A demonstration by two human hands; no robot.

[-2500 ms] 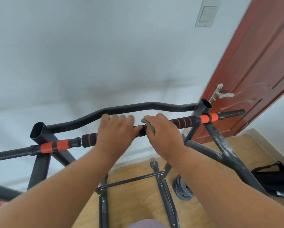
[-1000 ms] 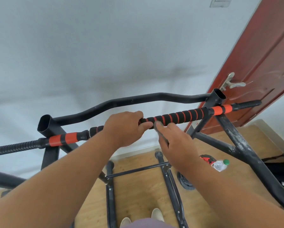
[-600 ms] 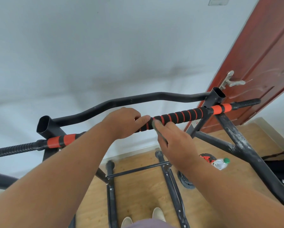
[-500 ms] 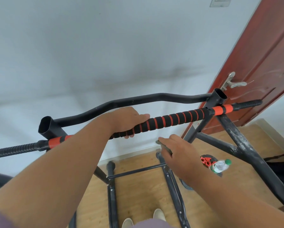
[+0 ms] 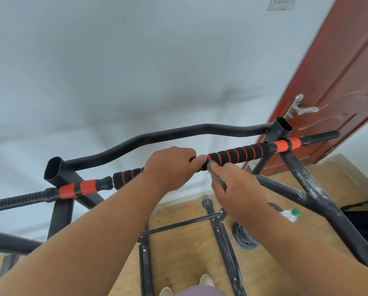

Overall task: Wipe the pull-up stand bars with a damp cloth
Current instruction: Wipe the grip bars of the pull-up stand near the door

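— At the far left, what's there?

— One bare end of the bar (image 5: pixel 16 201) sticks out past the left post (image 5: pixel 57 174), then an orange band, then the foam grip. Nothing touches that stretch.

— And the left hand (image 5: pixel 170 167)?

— Curled over the bar near its middle, fingers wrapped around the foam. My guess is it steadies the stand, or the person, while the other hand works.

— Where's the cloth (image 5: pixel 216 176)?

— Just right of that hand. Small, grey-green, pinched between the thumb and fingers of the right hand (image 5: pixel 238 189), its top edge up against the foam where the two hands nearly meet. Most of it is hidden in the fist.

— Why so close together?

— Likely the wipe starts beside the bracing hand and runs rightward along the striped foam toward the right post (image 5: pixel 282 127).

— Anything beyond that?

— A red door (image 5: pixel 339 82) behind the post, and a bottle (image 5: pixel 289 214) on the floor below.
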